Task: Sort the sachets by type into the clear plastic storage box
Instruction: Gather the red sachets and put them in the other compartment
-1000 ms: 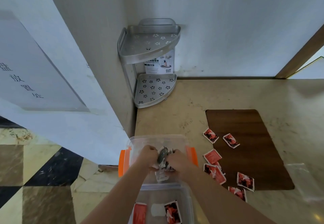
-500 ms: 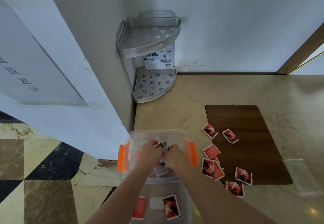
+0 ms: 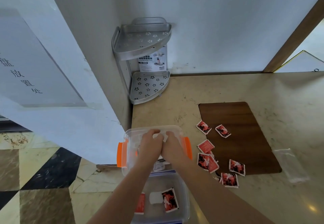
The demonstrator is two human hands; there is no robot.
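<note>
A: Biggest first. What's the surface?
B: Beige marble tabletop (image 3: 245,90), butted into a white wall corner. Dark wood mat (image 3: 242,136) lies flat on its right half.

A: Anything in the corner?
B: Two-tier metal corner rack (image 3: 145,62), perforated shelves, product card tucked behind it.

A: Where's the box?
B: Clear plastic storage box (image 3: 130,136) with orange latches sits at the tabletop's left front edge. A second clear tray or lid, blue trim (image 3: 182,204), sits just in front of it, nearer the camera. Can't tell which it is.

A: Hands?
B: Left hand (image 3: 149,144) and right hand (image 3: 172,146) are both inside the box, touching each other, fingers curled down. Left grip: cannot tell whether it holds anything, fingers hide the contents. Right grip: same, cannot tell.

A: Sachets?
B: Red-and-black sachets (image 3: 208,162) are scattered on the tabletop right of the box, several overlapping the mat's left edge, some stacked on each other. One red-black sachet (image 3: 169,200) and a red one (image 3: 140,203) lie in the near tray, a white piece (image 3: 155,197) between them. White packets partly show in the box under the wrists.

A: Smallest?
B: Clear plastic wrapper (image 3: 291,165) lying right of the mat.
</note>
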